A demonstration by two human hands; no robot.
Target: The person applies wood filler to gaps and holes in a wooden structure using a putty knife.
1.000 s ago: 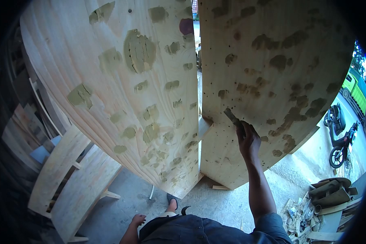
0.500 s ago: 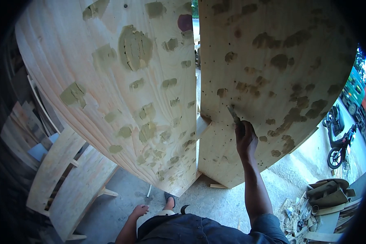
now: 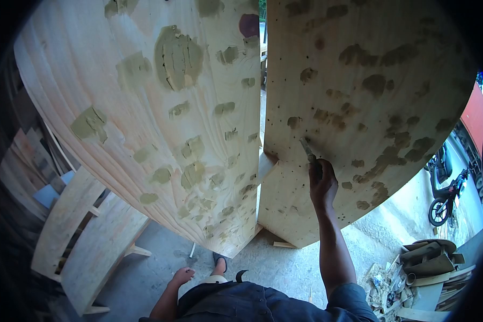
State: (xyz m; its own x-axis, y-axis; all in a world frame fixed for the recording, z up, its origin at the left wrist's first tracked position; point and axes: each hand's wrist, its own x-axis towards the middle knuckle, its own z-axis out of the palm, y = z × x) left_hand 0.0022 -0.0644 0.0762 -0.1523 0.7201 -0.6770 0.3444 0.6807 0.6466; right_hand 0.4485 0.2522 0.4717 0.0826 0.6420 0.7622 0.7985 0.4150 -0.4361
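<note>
Two large curved plywood panels stand before me with a narrow gap between them. Patches of greenish filler dot the lighter left panel (image 3: 107,161) and the shaded right panel (image 3: 327,48). My right hand (image 3: 323,183) is closed round a putty knife (image 3: 308,151), whose tip is at the right panel's face near small dark holes. Low on the left, my left hand (image 3: 184,275) hangs beside my body, away from the panels; its fingers are curled, and whether they hold anything is too small to tell.
Curved wooden pieces with legs (image 3: 99,241) stand at the lower left. A scrap pile (image 3: 386,284) and stacked boards (image 3: 429,257) lie at the lower right. A motorbike (image 3: 444,196) is parked beyond the right panel. My foot (image 3: 220,263) is on the concrete floor (image 3: 166,252).
The view has shifted slightly. My right hand and the putty knife stay at nearly the same place on the right panel. At the far right, a red vehicle part shows where a green one was.
</note>
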